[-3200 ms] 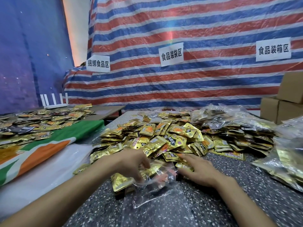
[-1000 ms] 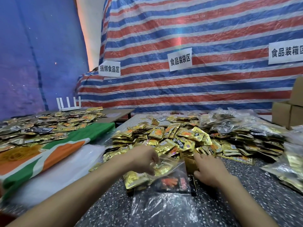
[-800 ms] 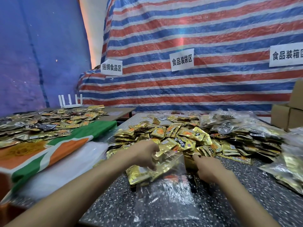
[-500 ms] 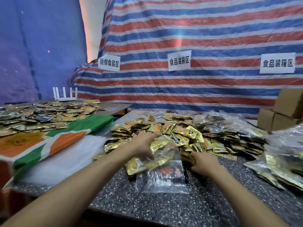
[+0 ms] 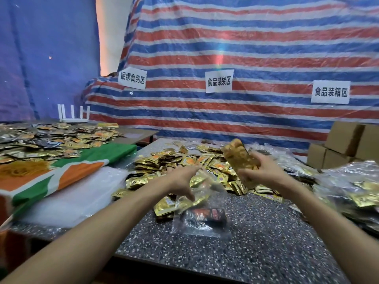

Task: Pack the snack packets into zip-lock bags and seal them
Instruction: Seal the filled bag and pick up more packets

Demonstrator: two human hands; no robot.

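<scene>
Backdrop: striped tarp [image 5: 256, 48] in red, white and blue spans the far wall; a blue tarp [image 5: 41, 48] hangs at far left.
Signs: three paper signs [image 5: 219, 81] with printed characters are fixed to the striped tarp.
Work surface: speckled table [image 5: 256, 242], dark with light flecks, fills the near centre and right.
Loose stock: snack packets [image 5: 184, 161], mostly gold foil, lie heaped across the far half of the speckled table.
Zip-lock bag: zip-lock bag [image 5: 202, 222], clear, lies on the table just near of the heap, between the two forearms; its mouth is lifted toward the left hand.
Bag contents: one dark packet [image 5: 207, 215] with red print shows through the film; a few gold packets sit at the mouth.
Left hand: left hand [image 5: 182, 179] has its fingers curled downward, pinching the bag's upper edge; blur hides the exact finger placement.
Right hand: right hand [image 5: 261, 171] is clamped on a stack of gold packets [image 5: 239, 157], held upright above the heap, apart from the bag.
Right side: filled bags [image 5: 352, 189] of packets are piled at the table's right edge; cardboard boxes [image 5: 348, 144] stand stacked beyond them.
Left side: a second table [image 5: 135, 134] carries more scattered packets and a white router [image 5: 73, 116]; a green, orange and white cloth [image 5: 61, 173] lies between the tables.
</scene>
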